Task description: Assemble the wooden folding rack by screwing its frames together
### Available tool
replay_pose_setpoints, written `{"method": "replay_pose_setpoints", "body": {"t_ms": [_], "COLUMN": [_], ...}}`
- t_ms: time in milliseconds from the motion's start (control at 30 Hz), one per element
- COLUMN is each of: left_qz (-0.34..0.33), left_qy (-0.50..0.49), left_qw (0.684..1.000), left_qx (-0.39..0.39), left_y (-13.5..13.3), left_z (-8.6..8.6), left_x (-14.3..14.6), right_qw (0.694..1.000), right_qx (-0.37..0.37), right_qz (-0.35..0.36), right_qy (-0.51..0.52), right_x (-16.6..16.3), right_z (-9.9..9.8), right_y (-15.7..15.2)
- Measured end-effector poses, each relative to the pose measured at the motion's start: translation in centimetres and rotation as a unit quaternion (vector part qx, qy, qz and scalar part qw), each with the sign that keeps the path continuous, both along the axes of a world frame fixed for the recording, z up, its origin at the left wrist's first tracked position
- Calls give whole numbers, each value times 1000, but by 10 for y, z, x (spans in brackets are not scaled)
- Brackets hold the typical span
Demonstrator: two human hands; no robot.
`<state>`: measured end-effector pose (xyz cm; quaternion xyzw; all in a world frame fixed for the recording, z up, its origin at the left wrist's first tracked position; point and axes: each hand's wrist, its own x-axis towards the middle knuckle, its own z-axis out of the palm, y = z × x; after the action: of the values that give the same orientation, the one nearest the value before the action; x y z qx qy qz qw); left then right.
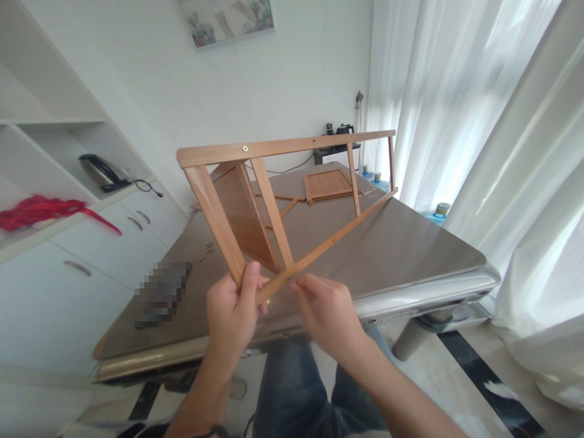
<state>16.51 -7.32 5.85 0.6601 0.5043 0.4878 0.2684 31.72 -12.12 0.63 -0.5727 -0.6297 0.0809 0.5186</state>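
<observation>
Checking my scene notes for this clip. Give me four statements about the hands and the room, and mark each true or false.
1. The left hand grips the wooden frame at its near end. True.
2. The right hand lies flat on the table. False: its fingertips pinch the frame's lower rail.
3. A kettle sits in the shelf unit at left. True.
4. The cloth beside it is blue. False: it is red.

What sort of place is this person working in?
Likely a room in a home: white cabinets with a kettle, a framed picture on the wall, long pale curtains, and a large table behind the wooden frame being held.
</observation>
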Motion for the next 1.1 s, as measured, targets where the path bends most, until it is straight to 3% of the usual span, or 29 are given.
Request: {"method": "replay_pose_setpoints", "body": {"t_ms": [267,600,800,933,1100], "left_qz": [-5,7,-8,-8,35], "left_qy": [24,68,88,96,101], "left_qw": [1000,994,991,989,988], "left_qx": [5,82,100,111,114], "left_y": [0,9,14,15,16], "left_z": [-11,-27,-47,-54,-42], "left_x": [-4,-11,-18,-21,-24], "right_qw": [999,994,983,995,990], "right_qx": [17,108,121,80,-25], "right_qz": [7,34,-18,27,72], "right_qy": [-35,-2,-134,-51,117], "right_x": [0,-6,-5,-5,-2], "right_z": [2,-35,-46,-50,-37], "right_y": [-6,11,12,12,2]}}
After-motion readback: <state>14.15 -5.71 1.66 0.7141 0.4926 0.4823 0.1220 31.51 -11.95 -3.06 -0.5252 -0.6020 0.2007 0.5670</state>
